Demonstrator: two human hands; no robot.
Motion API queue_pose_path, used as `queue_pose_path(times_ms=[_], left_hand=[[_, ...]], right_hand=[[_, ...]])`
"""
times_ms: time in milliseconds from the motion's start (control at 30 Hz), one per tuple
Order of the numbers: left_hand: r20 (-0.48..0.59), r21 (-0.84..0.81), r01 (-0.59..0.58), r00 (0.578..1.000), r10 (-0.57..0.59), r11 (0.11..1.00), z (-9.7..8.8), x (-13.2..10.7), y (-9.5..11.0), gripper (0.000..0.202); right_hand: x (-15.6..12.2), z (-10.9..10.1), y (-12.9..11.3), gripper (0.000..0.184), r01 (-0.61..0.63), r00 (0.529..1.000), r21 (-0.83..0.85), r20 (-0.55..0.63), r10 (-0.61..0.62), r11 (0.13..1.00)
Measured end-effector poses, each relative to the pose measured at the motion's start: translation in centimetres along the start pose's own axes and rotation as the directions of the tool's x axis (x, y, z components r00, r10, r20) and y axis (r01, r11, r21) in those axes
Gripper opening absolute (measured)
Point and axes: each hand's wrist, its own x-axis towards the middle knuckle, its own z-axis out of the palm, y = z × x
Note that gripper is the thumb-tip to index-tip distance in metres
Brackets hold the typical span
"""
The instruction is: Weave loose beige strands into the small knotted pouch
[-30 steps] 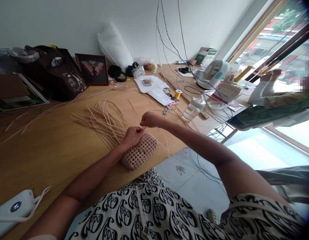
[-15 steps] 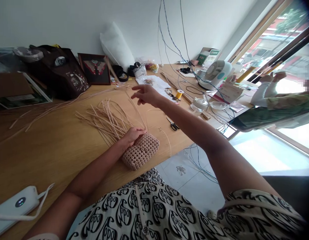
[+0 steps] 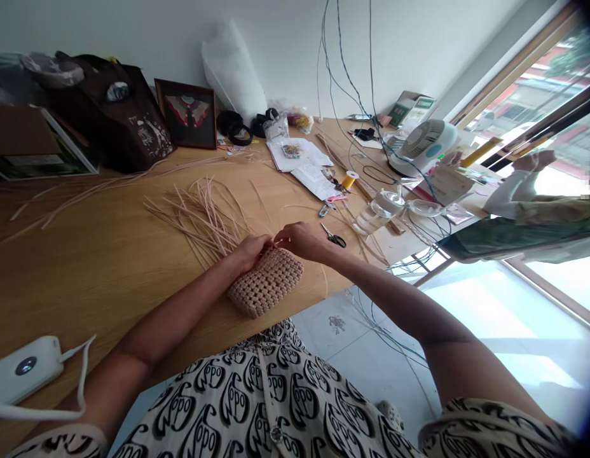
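Two hands meet at the far rim of one small woven piece, seen from the head camera. Largest first: a broad light-brown wooden table (image 3: 85,267), smooth and matt, carries everything. On its near edge lies a pinkish-beige basket-weave rattan pad (image 3: 269,286), oblong and bumpy, with its long axis running from 8 o'clock to 2 o'clock. From its far rim a fan of loose pale rattan strands (image 3: 204,213), thin, stiff and gently bowed, spreads over the table toward 10 and 11 o'clock.

I read my left hand (image 3: 250,249) as lying on the pad's 11 o'clock edge, fingers curled down over the rim and clamping the weave to the table. My right hand (image 3: 299,238) sits at the pad's 1 o'clock corner, just beside the left and equally near the rim. Its fingertips are drawn tightly together. Whether a strand lies between them I cannot tell.

Smaller items: a clear glass of water (image 3: 374,213) stands at 2 o'clock, well apart. A white rounded plastic power bank (image 3: 18,375) with its cable lies at 8 o'clock. Small black-handled metal scissors (image 3: 334,236) lie near the right hand, at its 3 o'clock.
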Motion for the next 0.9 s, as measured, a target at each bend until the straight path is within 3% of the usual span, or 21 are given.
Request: queue_pose_path(times_ms=[133,233,367,567,767,900], left_hand=[[-0.015,-0.028,0.006,1.0,-0.006,1.0,0.0,0.3,0.0,0.019],[-0.009,-0.032,-0.009,1.0,0.008,0.999,0.0,0.3,-0.2,0.018],[0.035,-0.005,-0.051,0.998,0.051,0.999,-0.1,0.1,-0.4,0.025],[0.042,0.142,-0.061,0.998,0.055,0.988,-0.1,-0.7,0.0,0.015],[-0.055,0.183,-0.194,0.977,0.207,0.964,0.5,-1.1,0.3,0.016],[-0.05,0.203,-0.218,0.971,0.232,0.955,0.7,-1.2,0.3,0.022]], right_hand=[[0.2,0.3,-1.3,0.021,-0.033,0.997,-0.203,0.066,0.047,0.979],[0.4,0.2,-2.0,0.024,-0.06,0.988,-0.253,0.122,0.093,0.966],[-0.2,0.0,-3.3,0.025,-0.103,0.982,-0.222,0.133,0.135,0.97],[-2.7,0.8,-5.3,0.018,-0.052,0.995,-0.183,0.076,0.067,0.982],[-4.3,1.5,-6.5,0.014,-0.024,0.999,-0.099,0.046,0.029,0.995],[-4.4,0.4,-6.2,0.015,0.036,0.998,-0.009,0.049,-0.035,0.999]])
